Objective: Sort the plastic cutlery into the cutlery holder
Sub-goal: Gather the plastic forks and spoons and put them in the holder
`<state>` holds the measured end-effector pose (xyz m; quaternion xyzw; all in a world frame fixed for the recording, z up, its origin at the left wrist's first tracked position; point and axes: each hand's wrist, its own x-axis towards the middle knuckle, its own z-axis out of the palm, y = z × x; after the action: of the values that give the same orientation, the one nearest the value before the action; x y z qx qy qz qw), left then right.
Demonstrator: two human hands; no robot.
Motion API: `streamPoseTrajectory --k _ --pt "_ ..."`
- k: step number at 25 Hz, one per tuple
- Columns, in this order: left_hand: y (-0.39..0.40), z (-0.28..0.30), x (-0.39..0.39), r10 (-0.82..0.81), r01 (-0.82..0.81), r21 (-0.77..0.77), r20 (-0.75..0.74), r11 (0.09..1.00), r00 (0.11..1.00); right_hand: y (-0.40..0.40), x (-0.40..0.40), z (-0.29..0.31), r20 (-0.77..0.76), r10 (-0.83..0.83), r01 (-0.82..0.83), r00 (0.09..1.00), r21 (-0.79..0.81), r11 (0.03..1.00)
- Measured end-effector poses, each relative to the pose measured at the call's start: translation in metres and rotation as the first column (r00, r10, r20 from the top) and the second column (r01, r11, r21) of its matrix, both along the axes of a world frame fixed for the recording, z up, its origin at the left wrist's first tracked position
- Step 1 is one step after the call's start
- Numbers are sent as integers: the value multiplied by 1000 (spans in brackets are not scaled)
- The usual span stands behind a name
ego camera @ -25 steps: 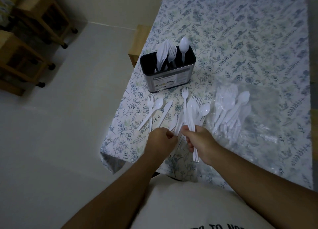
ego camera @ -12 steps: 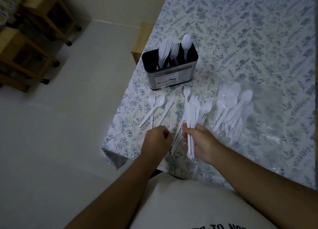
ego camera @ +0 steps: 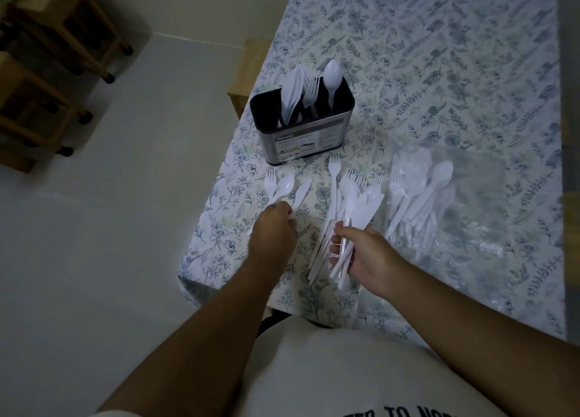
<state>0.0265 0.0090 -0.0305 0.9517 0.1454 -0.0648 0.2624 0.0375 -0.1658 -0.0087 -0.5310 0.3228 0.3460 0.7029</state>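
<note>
A black and steel cutlery holder [ego camera: 306, 142] stands near the table's left edge with white knives, a fork and a spoon upright in it. In front of it lie a loose fork [ego camera: 270, 178], spoon [ego camera: 284, 185] and knife [ego camera: 302, 193]. My left hand [ego camera: 274, 231] rests over their handles, fingers curled; whether it grips one is hidden. My right hand [ego camera: 361, 253] is shut on a bunch of white knives [ego camera: 361, 206], lifted off a pile of forks and other cutlery [ego camera: 334, 197].
A clear plastic bag [ego camera: 464, 228] with several spoons and forks [ego camera: 420, 190] lies to the right on the floral tablecloth [ego camera: 439, 71]. The table corner is close below my left hand. Wooden shelving on wheels [ego camera: 56, 71] stands on the floor at left.
My left hand has moved left and forward onto the handles of the three loose pieces. My right hand has tilted its bunch of knives to the right.
</note>
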Motion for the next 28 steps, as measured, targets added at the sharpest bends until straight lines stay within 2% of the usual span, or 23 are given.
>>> streamPoseTrajectory --k 4,5,7,9,10,12,14,16,20,24,26,28 --pt "1 3 3 2 -1 21 -26 1000 1000 -6 0 2 17 25 -25 1000 -15 1000" --pt "-1 7 1 21 -21 -30 -21 999 1000 -5 0 1 29 26 -26 999 -15 1000" --pt "-14 22 -8 32 -32 -243 -2 969 999 -3 0 0 51 18 -19 999 9 1000" --pt "-31 35 -21 -50 62 -412 38 909 998 -2 0 -2 62 5 -8 998 37 999" --pt "-37 39 -25 -83 103 -420 65 902 994 -2 -1 -2 69 -3 1 998 41 999" --pt "-39 34 -26 -38 53 -358 49 932 998 -5 -2 -3 75 -39 39 996 10 999" --pt "-35 25 -20 8 -20 -273 -46 962 999 -11 -2 -4 83 -62 68 995 -73 995" --pt "-34 18 -16 -29 -10 -222 -172 975 985 -17 -2 -3 85 -61 68 995 -94 993" --pt "-27 5 -11 0 -76 -234 -310 969 951 -22 -6 -1 70 -54 60 996 -86 994" --pt "-20 12 -22 36 -111 -287 -255 951 966 -22 -7 0 84 -76 78 994 -25 997" --pt "-30 25 -27 -69 2 -363 -174 932 982 -19 -9 -1 116 -63 59 991 36 998" --pt "-42 33 -29 -166 131 -367 -66 921 984 -15 -11 -3 139 -68 58 988 78 995"
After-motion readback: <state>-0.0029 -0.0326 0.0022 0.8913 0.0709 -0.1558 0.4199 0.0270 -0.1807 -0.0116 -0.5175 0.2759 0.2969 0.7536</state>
